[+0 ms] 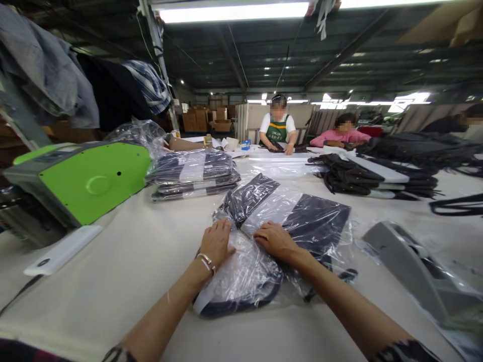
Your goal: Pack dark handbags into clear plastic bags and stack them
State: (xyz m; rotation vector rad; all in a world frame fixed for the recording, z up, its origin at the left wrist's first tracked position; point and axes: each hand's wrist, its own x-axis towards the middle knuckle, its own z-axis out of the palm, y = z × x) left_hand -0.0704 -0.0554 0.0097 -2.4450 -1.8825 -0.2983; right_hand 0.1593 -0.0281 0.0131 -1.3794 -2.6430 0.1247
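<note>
A dark fabric bag with a white panel lies in a clear plastic wrapper on the cream table in front of me. My left hand, with a bracelet at the wrist, rests flat on the wrapper's near left part, fingers stretched out. My right hand lies palm down on the wrapper beside it, fingers flat and pointing left. Both hands press the plastic and hold nothing.
A green and grey machine stands at the left, a white bar before it. A stack of wrapped bags sits behind. Dark bags are piled at the right. A grey object lies near right. Two people work at the far end.
</note>
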